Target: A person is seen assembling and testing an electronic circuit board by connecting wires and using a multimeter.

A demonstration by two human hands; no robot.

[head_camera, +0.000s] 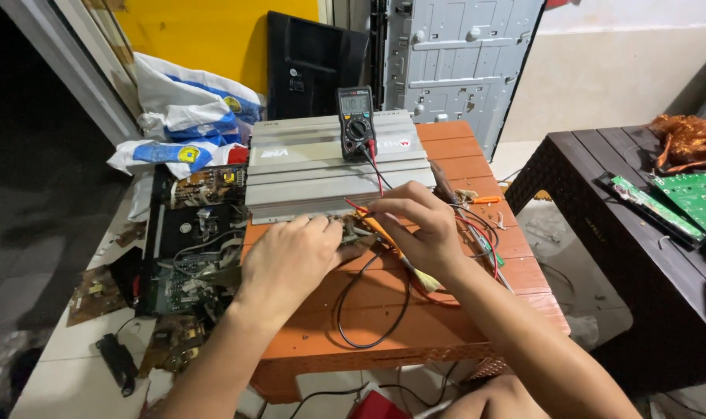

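Far left of the hands, on the pale floor: a small black device (118, 361) and loose brown circuit boards (94, 292). Nearer, just left of the left hand: an opened black chassis (190, 256) packed with boards and wiring, lying flat beside the desk. Beyond it, up and left of the hands: white and blue plastic bags (184, 124) heaped against a yellow wall. Left hand (291, 260): palm down on the orange slatted desk (415, 322), fingers curled narrow against the front edge of the silver ribbed amplifier (329, 164); what it pinches is hidden under the fingers. Amplifier: lies across the far half of the desk, directly beyond both hands, its near edge touching the left fingertips. On top of it, beyond the gap between the hands: a black digital multimeter (356, 121), upright on the casing, its red lead (378, 172) running down toward the right hand. Right hand (415, 229): fingers drawn together in a narrow pinch at the amplifier's front edge, just beside the left hand, apparently on a probe or wire end; exact item too small to tell. Below the hands: a black lead (351, 310) looped on the desk. Just right of the right hand: tangled red and black wires (481, 233) and an orange-handled tool (486, 200). Well right: a dark brown table (601, 202) bearing green circuit boards (690, 198).
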